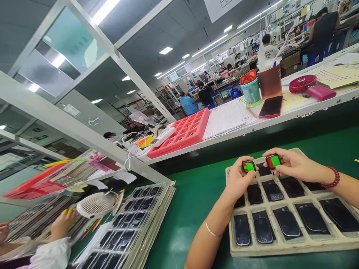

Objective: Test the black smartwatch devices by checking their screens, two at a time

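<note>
Grips [238,179] [291,162] pinch modules [248,166] (over tray [280,246]).

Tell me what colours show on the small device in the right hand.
Green with a red band on the small device, seen in the head view.

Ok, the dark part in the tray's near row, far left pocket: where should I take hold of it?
Grip that dark part by its two long edges, coming straight down from above. It lies flat, glossy face up, in a pocket of the beige tray, so only the top is open.
</note>
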The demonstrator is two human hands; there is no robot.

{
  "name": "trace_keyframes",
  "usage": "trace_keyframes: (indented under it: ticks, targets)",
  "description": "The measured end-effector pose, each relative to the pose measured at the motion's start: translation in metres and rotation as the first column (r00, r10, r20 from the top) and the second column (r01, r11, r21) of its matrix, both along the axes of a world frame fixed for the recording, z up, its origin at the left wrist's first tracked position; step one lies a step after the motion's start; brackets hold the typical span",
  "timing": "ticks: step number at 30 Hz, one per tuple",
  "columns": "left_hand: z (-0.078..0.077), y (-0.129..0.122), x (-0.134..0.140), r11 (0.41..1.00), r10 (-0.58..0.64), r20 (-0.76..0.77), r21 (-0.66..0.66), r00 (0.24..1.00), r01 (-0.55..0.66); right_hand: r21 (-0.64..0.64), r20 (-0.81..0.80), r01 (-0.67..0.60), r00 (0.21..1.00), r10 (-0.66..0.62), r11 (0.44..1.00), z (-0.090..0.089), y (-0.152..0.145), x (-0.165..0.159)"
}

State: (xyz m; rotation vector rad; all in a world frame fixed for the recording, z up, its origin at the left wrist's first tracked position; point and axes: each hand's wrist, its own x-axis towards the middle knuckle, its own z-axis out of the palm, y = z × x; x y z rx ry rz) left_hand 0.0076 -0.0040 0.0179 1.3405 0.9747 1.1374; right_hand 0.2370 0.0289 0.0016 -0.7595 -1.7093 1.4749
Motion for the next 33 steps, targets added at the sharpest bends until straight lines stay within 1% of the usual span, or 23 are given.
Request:
trace_keyframes:
  ticks: [3, 10, 17, 22, 27, 33]
  targets:
    - [-0.002, 0.0, -0.001, 1.0, -0.004, -0.009, -0.003, 1.0, 0.004, 0.003, 0.002, -0.008, 1.0, 0.008, 1.0, -0.002, 0.001, 0.0]
    - [-0.006, 0.0, -0.003, 0.996, -0.092, -0.009, 0.017, 0.996, 0.092, 0.068, 0.056, 0.002, 0.998, -0.006, 0.998, 0.0, 0.0, -0.001]
    - [-0.006, 0.0, -0.004, 0.996, -0.087, -0.022, 0.023, 0.996, 0.087, 0.091, 0.083, -0.004, 0.997, -0.004, 0.996, 0.002, 0.0, 0.0]
    - [-0.005, 0.0, -0.004, 0.997, -0.077, -0.092, 0.01, 0.993, 0.078, 0.105, 0.103, -0.021, 0.995, 0.01, 0.994, 0.001, 0.002, 0.001]
    - [-0.005, -0.001, -0.005, 0.998, -0.065, -0.114, -0.007, 0.991, 0.065, 0.111, 0.125, -0.004, 0.992, -0.01, 0.994, 0.008, 0.0, 0.001]
    - [-0.004, -0.001, -0.006, 0.998, -0.056, -0.108, 0.018, 0.993, 0.058, 0.121, 0.111, 0.032, 0.993, -0.045, 0.992, 0.014, -0.002, 0.001]
